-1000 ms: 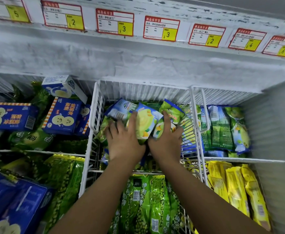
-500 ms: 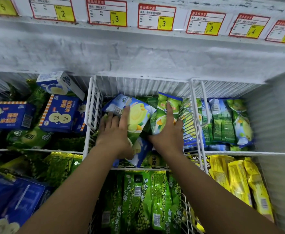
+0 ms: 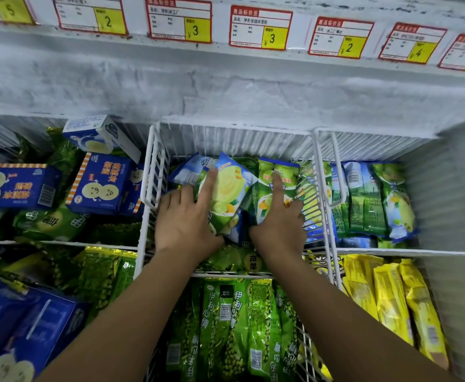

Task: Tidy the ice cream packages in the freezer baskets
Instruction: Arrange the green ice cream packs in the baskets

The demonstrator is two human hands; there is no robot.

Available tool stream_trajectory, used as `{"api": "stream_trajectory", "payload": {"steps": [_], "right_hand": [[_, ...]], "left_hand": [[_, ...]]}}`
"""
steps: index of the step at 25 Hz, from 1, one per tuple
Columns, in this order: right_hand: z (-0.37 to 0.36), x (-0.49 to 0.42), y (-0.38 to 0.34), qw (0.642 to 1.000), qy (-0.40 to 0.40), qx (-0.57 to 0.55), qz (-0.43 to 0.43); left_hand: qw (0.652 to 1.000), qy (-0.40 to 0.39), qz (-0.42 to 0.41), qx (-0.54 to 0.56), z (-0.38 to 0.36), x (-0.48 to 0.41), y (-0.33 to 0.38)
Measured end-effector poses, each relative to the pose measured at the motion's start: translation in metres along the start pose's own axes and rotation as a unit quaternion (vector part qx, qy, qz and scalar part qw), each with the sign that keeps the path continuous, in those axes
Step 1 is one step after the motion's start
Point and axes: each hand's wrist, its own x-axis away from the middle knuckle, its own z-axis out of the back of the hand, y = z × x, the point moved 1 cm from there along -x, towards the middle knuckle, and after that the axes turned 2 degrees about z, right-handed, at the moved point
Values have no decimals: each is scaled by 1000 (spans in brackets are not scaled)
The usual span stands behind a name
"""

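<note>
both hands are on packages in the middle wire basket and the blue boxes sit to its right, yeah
No: the head view shows the blue boxes left of the middle wire basket. The left hand and right hand are indeed on packages in it.

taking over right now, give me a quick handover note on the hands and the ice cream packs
Left hand: open, fingers straight, pressing the pale blue-and-yellow pack.
Right hand: open, forefinger laid on the green pack.
Both packs stand tilted in the far middle wire basket, others jumbled beneath.
Done: green pea packs in the near basket and yellow packs at right lie in rows.
To do: straighten the middle basket; blue boxes at left lie askew.
</note>
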Motion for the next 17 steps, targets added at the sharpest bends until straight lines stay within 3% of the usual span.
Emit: {"api": "stream_trajectory", "payload": {"steps": [5,11,17], "right_hand": [[1,0,-6,1000,27,-3,3],[8,8,-12,994,103,-35,30],[25,12,-24,996,91,-11,10]], "left_hand": [[999,21,-27,-14,-17,-1,7],[997,72,19,5,-4,1,2],[998,2,63,25,-6,-5,13]]}}
